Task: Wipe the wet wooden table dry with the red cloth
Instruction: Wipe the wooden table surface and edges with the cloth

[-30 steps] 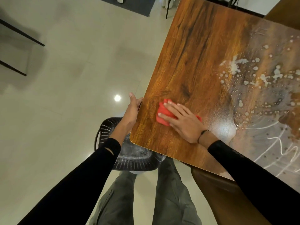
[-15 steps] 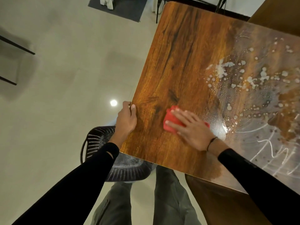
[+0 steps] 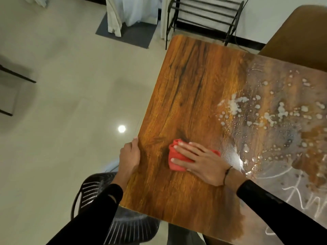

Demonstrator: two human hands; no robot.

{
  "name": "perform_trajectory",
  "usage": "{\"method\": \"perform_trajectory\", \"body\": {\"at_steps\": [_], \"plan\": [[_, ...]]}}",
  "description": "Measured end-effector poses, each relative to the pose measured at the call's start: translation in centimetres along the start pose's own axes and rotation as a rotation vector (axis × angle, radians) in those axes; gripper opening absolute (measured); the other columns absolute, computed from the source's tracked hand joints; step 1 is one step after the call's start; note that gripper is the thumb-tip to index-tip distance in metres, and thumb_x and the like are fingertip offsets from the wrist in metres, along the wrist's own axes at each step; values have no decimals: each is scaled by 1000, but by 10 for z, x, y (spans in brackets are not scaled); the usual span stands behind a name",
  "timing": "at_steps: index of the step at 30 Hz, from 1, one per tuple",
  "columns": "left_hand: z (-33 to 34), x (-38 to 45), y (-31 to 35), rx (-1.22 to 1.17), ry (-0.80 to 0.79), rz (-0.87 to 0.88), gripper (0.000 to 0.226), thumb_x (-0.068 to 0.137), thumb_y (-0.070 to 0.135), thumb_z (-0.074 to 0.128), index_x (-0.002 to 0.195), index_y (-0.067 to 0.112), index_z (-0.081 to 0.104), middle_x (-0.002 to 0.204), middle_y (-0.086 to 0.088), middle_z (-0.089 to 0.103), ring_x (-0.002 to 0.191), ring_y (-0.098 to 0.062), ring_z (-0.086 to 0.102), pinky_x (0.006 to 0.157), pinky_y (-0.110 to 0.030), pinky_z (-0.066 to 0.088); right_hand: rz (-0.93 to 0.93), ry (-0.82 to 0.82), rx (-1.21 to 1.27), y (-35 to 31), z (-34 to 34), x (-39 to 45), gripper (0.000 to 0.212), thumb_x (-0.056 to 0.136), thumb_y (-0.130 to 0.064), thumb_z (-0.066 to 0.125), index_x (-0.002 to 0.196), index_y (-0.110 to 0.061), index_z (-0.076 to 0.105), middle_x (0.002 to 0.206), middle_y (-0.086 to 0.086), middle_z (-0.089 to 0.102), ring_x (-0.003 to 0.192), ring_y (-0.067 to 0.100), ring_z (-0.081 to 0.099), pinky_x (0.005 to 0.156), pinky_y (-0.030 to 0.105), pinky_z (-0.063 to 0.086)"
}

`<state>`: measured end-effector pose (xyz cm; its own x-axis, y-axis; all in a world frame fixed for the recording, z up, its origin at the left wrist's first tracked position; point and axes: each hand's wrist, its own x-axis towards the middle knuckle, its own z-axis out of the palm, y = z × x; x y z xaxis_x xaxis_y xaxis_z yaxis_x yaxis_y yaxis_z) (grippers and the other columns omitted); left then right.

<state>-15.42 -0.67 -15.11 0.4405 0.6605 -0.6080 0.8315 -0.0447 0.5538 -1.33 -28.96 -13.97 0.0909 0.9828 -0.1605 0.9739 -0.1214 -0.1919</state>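
Note:
The wooden table [image 3: 191,89] fills the right half of the view. Its left part looks dry; the right part carries water drops and streaks [image 3: 269,117]. A folded red cloth [image 3: 174,156] lies on the wood near the table's left edge. My right hand [image 3: 201,160] presses flat on the cloth, fingers spread and pointing left, covering most of it. My left hand [image 3: 129,156] grips the table's left edge, thumb on top.
A black mesh chair [image 3: 109,209] stands under the table's near-left corner, beside my legs. A black metal rack [image 3: 203,16] and white curtains [image 3: 131,13] stand at the far wall. A brown chair back [image 3: 297,38] rises at the upper right. Tiled floor lies left.
My right hand has slid the cloth slightly right and away along the wood. My left hand has moved up the edge and closed on it. The view has tilted up.

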Motion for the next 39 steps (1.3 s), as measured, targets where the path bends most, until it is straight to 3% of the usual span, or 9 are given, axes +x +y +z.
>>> {"method": "perform_trajectory", "body": {"at_steps": [4, 7, 10, 16, 22, 26, 30, 35, 39], "plan": [[4, 10, -5, 7, -18, -8, 58, 113, 50, 21, 144, 18, 58, 146, -13, 58, 130, -31, 54, 116, -48, 37, 447, 146, 113, 84, -31, 31, 57, 117, -43, 24, 173, -39, 14, 182, 6, 4, 167, 30, 4, 132, 63, 18], [9, 14, -2, 47, 17, -4, 51, 114, 45, 18, 127, 25, 63, 138, -12, 62, 115, -25, 54, 107, -45, 39, 579, 199, 132, 121, -58, 91, 57, 117, -34, 35, 172, -31, 21, 181, 10, 8, 167, 35, 8, 131, 63, 19], [8, 24, 17, 67, 0, 13, 45, 115, 40, 17, 123, 28, 60, 141, -12, 60, 119, -28, 55, 108, -42, 39, 520, 192, 121, 99, -58, 131, 63, 114, -30, 43, 172, -33, 18, 181, 11, 4, 167, 34, 1, 133, 62, 13], [9, 58, 79, -169, -154, -24, 87, 108, 67, 4, 155, 13, 55, 157, -17, 54, 144, -36, 53, 126, -52, 36, 65, 108, 76, 32, -23, 80, 69, 114, -40, 44, 173, -39, 10, 182, 6, 1, 168, 26, -4, 136, 50, 4], [16, 53, 74, -128, -106, 65, 107, 91, 84, -2, 142, 19, 66, 131, -10, 71, 126, -30, 65, 114, -40, 42, 340, 152, 99, 162, -60, 113, 60, 115, -38, 30, 173, -38, 14, 182, 7, 5, 168, 29, 2, 135, 57, 11], [16, 49, 75, -113, -76, 77, 98, 90, 86, -1, 125, 26, 69, 104, 5, 69, 110, -25, 66, 105, -38, 44, 550, 239, 148, 225, -97, 179, 57, 116, -30, 40, 171, -30, 26, 180, 11, 15, 166, 33, 10, 132, 60, 17], [14, 61, 100, -91, -99, 70, 93, 103, 75, 6, 148, 14, 61, 137, -11, 66, 129, -30, 61, 119, -46, 41, 447, 214, 126, 190, -90, 199, 61, 114, -30, 42, 171, -33, 22, 181, 10, 11, 167, 33, 4, 134, 61, 11], [22, 96, 147, -93, -49, 164, 58, 115, 47, 26, 113, 14, 73, 112, 1, 71, 104, -24, 65, 86, -33, 47, 136, 157, 105, 139, -56, 138, 63, 117, -35, 39, 173, -38, 12, 182, 3, 5, 168, 24, -1, 136, 49, 5], [30, 106, 152, -61, -60, 191, 53, 116, 46, 26, 108, 15, 67, 98, 8, 65, 96, -15, 62, 84, -35, 43, 311, 178, 99, 192, -67, 128, 59, 115, -39, 34, 172, -36, 18, 181, 6, 11, 167, 30, 9, 133, 57, 10]]}}
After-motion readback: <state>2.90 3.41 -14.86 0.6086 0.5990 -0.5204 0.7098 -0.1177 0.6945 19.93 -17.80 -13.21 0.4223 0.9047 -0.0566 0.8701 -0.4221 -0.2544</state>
